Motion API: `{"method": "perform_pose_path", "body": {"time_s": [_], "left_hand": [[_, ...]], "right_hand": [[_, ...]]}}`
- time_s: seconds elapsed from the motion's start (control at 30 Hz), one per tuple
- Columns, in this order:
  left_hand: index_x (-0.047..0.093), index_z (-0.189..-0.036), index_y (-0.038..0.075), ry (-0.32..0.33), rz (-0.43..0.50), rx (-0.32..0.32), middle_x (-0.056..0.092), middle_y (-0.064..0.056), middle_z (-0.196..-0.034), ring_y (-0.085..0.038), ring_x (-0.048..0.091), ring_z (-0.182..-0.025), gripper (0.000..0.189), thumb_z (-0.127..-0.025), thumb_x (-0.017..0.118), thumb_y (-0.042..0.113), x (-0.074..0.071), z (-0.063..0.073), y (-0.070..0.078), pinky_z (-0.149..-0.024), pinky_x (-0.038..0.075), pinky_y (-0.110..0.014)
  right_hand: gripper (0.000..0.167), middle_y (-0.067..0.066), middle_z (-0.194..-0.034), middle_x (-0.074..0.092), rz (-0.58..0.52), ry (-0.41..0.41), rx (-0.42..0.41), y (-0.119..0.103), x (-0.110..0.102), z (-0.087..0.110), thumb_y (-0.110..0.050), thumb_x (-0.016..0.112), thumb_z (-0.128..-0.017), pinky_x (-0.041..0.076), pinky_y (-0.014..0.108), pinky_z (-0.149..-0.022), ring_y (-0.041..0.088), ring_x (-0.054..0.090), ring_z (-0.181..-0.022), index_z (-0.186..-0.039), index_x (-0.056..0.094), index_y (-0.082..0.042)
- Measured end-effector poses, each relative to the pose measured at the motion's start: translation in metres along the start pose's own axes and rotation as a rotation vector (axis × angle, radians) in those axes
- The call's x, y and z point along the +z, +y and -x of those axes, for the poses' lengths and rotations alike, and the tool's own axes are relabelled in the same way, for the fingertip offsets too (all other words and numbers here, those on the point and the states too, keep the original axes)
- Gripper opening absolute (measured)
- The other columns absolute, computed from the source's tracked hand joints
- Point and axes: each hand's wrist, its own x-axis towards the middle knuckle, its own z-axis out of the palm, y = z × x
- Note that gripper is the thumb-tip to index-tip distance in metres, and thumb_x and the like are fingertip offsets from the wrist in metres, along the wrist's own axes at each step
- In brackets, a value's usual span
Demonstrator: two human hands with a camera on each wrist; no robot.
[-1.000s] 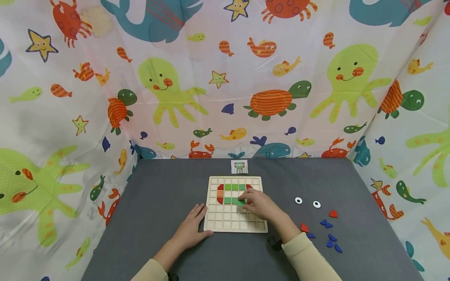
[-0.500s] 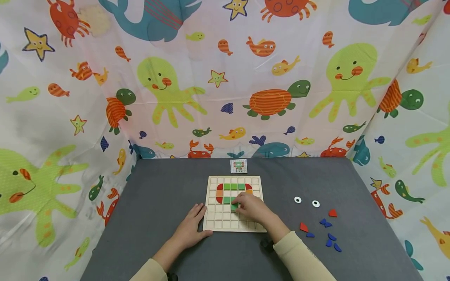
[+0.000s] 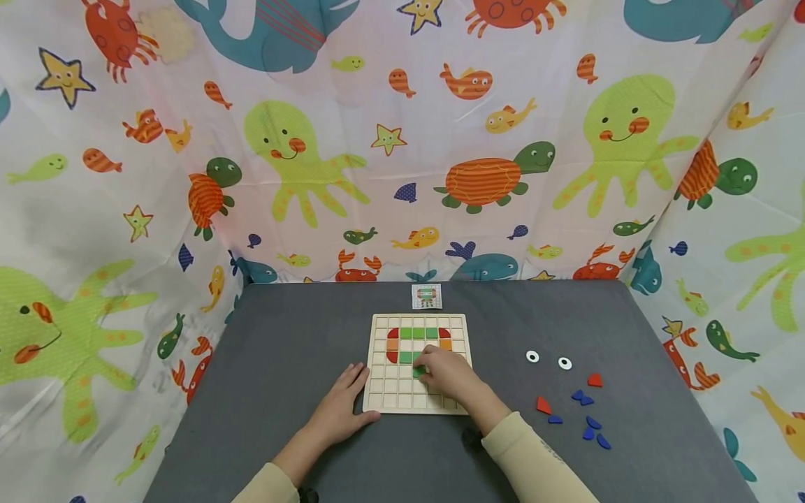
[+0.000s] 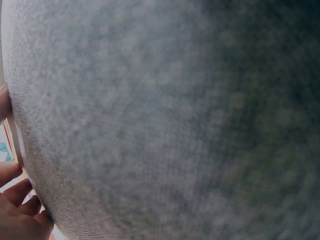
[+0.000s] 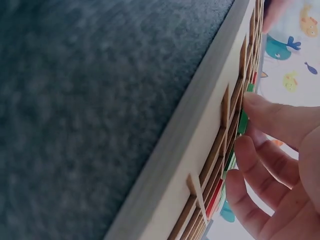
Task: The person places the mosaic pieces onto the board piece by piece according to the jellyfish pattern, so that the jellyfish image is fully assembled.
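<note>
Near the middle of the wooden grid board, my right hand pinches a green square tile, just below a row of green tiles. In the right wrist view, thumb and fingertips meet this green tile at the board's grid; whether it is fully seated cannot be told. The board also bears a top row of green tiles, rounded red corner pieces and orange tiles. My left hand lies with fingers extended at the board's left edge, thumb near its lower corner.
Behind the board lies a small picture card. To the right on the grey table are two white rings, red pieces and several blue pieces. A sea-animal curtain surrounds the table.
My right hand has moved left and slightly nearer with the green tile, from the right part of the lower green row to the cell area below it. My left hand has stayed put.
</note>
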Motion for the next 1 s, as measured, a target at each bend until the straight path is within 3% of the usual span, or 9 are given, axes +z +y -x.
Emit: {"method": "perform_pose_path", "body": {"time_s": [0.23,0.47,0.77,1.0], "left_hand": [[0.037,-0.157,0.01,0.006,-0.01,0.006,0.031,-0.011,-0.165,-0.032,0.022,-0.154,0.095,-0.084,0.077,0.054,0.001,-0.001,-0.001,-0.115,0.036,-0.054],[0.037,-0.157,0.009,0.006,-0.002,0.005,0.031,-0.011,-0.165,-0.033,0.023,-0.154,0.095,-0.084,0.078,0.054,0.0,0.0,-0.001,-0.115,0.036,-0.055],[0.037,-0.157,0.009,0.007,0.009,0.014,0.03,-0.012,-0.165,-0.034,0.022,-0.154,0.094,-0.084,0.078,0.052,-0.001,0.001,-0.001,-0.116,0.035,-0.055],[0.036,-0.157,0.008,0.006,0.006,0.018,0.03,-0.013,-0.165,-0.034,0.022,-0.154,0.095,-0.084,0.078,0.052,-0.002,0.002,0.0,-0.116,0.035,-0.055]], "right_hand": [[0.019,-0.002,-0.103,0.063,0.025,0.029,0.001,0.0,0.001,-0.001,-0.018,0.08,-0.088,0.053,0.032,-0.066,0.013,0.063,-0.082,-0.107,0.079,-0.021],[0.021,-0.002,-0.105,0.066,-0.016,0.026,0.0,0.001,0.0,0.0,-0.018,0.079,-0.089,0.054,0.033,-0.07,0.014,0.065,-0.084,-0.11,0.079,-0.021],[0.025,0.0,-0.108,0.069,-0.095,0.048,-0.007,0.001,-0.017,0.007,-0.021,0.078,-0.089,0.056,0.037,-0.077,0.015,0.067,-0.089,-0.114,0.078,-0.018],[0.025,0.001,-0.107,0.071,-0.135,0.078,0.015,0.002,-0.032,0.02,-0.019,0.077,-0.09,0.052,0.034,-0.068,0.013,0.063,-0.081,-0.115,0.077,-0.015]]}}
